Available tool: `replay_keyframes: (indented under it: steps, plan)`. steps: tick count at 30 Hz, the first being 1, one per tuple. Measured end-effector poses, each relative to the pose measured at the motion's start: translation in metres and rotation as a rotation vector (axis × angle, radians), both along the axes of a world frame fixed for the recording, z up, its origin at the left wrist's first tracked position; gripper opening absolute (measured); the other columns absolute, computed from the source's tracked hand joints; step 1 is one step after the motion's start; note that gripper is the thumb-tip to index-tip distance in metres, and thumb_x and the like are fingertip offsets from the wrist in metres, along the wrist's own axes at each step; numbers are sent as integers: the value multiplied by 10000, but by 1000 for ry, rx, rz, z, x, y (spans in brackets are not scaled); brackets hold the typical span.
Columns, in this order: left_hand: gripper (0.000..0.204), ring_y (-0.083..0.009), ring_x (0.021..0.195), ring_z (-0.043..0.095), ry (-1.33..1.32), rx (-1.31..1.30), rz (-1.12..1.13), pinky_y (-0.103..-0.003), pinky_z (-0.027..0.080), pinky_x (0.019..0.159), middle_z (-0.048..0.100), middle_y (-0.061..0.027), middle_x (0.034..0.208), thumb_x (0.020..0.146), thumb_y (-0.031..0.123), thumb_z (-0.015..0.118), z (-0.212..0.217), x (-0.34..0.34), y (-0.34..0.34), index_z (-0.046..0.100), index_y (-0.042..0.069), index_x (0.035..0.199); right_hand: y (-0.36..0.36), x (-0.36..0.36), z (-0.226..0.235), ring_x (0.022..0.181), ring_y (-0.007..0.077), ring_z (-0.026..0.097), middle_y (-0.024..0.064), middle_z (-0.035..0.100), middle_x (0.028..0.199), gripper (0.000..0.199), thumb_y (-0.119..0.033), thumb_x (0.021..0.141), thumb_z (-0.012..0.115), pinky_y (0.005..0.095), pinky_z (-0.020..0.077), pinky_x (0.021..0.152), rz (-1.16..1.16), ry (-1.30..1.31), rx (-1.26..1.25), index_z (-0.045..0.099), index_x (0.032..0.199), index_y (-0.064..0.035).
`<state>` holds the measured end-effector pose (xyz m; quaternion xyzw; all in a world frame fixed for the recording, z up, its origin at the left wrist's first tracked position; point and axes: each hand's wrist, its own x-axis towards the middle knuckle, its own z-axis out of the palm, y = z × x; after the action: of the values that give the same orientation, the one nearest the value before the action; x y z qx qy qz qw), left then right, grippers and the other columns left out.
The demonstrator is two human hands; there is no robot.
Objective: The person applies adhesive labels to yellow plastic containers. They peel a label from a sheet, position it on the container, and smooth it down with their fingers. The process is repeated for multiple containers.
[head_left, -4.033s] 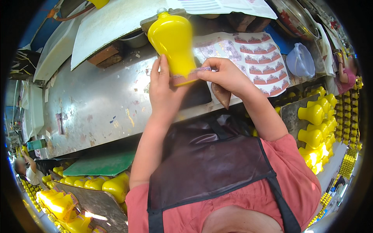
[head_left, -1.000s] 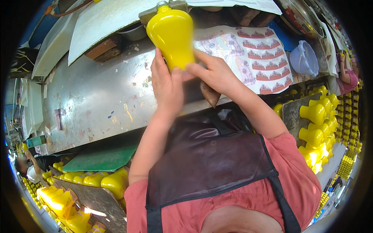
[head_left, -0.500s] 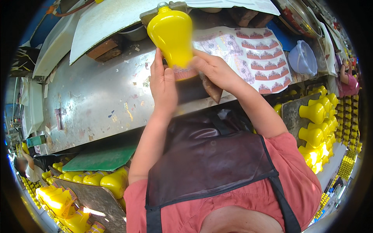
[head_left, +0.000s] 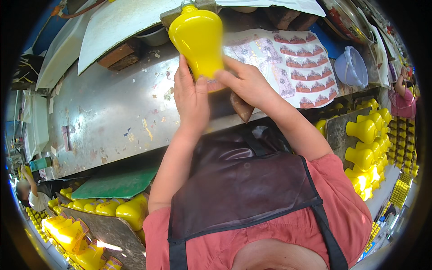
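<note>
A glossy yellow vase-shaped bottle lies with its narrow neck pointing away from me, propped on a block at the far side. A pinkish patterned band runs round its near, base end. My left hand presses along the left side of that end, thumb near the band. From the right, my right hand grips the same end, with its thumb over the band and its fingers partly hidden behind the bottle. Under the right palm shows a brown wedge-shaped piece; whether I hold it I cannot tell.
On the metal table, right of the bottle, lies a sheet of printed decals. A pale blue bucket stands beyond it. More yellow bottles fill racks at both sides, and a green board covers some at left. Other people appear at both edges.
My right thumb has slid left across the base end, covering more of the patterned band. The left thumb has shifted slightly right. The brown wedge-shaped piece has tilted a little.
</note>
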<state>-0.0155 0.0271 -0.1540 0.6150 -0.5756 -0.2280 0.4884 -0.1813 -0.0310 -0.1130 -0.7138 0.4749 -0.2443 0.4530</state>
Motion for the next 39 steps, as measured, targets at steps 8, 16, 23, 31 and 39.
replay_keyframes:
  steps: [8,16,23,31,39]
  plan:
    - [683,-385,1316,484,-28,-1,16,-462,359,1128,473,-221,1457,987,247,486,3,-2,0,278,1,1588,0,0,-3,885,395,708,231,727,981,574,-435,986,580,451,536,787,19,52,-46,514,1462,-121]
    - [675,-398,1303,491,-79,-20,11,-471,371,1115,473,-238,1448,998,248,487,3,-2,1,275,-14,1582,-1,0,-3,940,417,698,240,723,1018,582,-450,991,578,463,531,817,25,67,-39,509,1469,-125]
    - [678,-409,1309,482,-101,-1,11,-480,369,1116,470,-246,1447,997,252,483,5,-2,1,270,-21,1580,0,1,-3,935,403,698,234,723,1016,571,-447,993,576,454,531,817,9,79,-49,522,1459,-120]
    - [682,-412,1311,480,-102,1,21,-482,363,1122,467,-252,1448,992,257,476,6,-3,1,271,-25,1578,3,3,-1,883,376,707,212,728,971,549,-433,992,578,439,535,786,-16,54,-24,541,1439,-118]
    - [676,-409,1312,480,-95,23,25,-480,367,1119,468,-252,1448,993,249,472,8,-4,1,273,-28,1577,2,4,-3,834,362,712,198,729,923,544,-432,992,579,433,538,752,-1,56,-46,544,1433,-114]
